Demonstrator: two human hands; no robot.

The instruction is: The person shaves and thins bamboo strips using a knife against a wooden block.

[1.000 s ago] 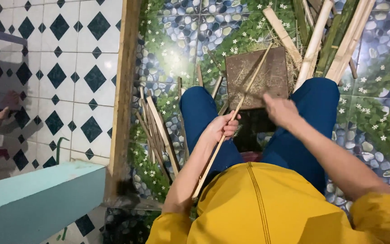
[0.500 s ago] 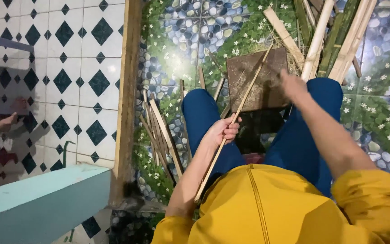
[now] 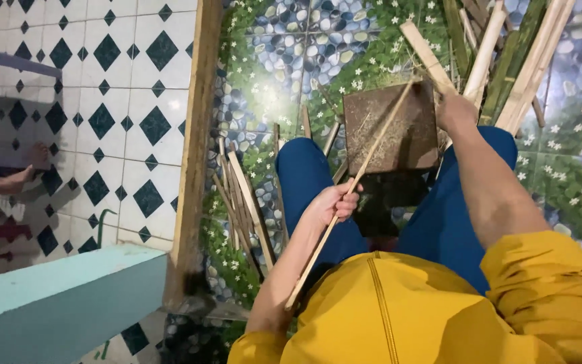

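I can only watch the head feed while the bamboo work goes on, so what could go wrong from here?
1. The left hand grips the long thin bamboo strip slanting between the blue-trousered knees; its lower end points at the yellow jacket and might jab the body.
2. The right hand reaches into the leaning pile of split bamboo poles; they may topple, or splinter bare skin.
3. Loose bamboo slats lie beside the left leg, a likely trip hazard.

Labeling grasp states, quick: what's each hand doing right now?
Left hand: closed around a thin bamboo strip.
Right hand: at the bamboo slats; grip cannot be told.
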